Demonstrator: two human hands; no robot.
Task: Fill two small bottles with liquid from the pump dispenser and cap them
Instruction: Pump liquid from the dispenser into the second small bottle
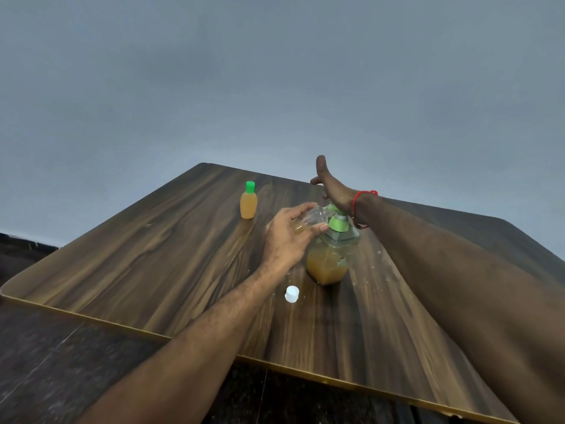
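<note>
A square clear pump dispenser with a green pump head stands mid-table, about half full of amber liquid. My left hand grips a small clear bottle, tilted with its mouth at the green nozzle; a little amber liquid lies in it. My right hand is flat with straight fingers, its palm pressing on the pump top. A second small bottle, full of amber liquid and wearing a green cap, stands upright at the back left. A white cap lies loose in front of the dispenser.
The wooden table has a pale edge band and rounded corners. Small droplets speckle its top to the right of the dispenser. A dark speckled floor shows below the near edge, and a plain grey wall rises behind.
</note>
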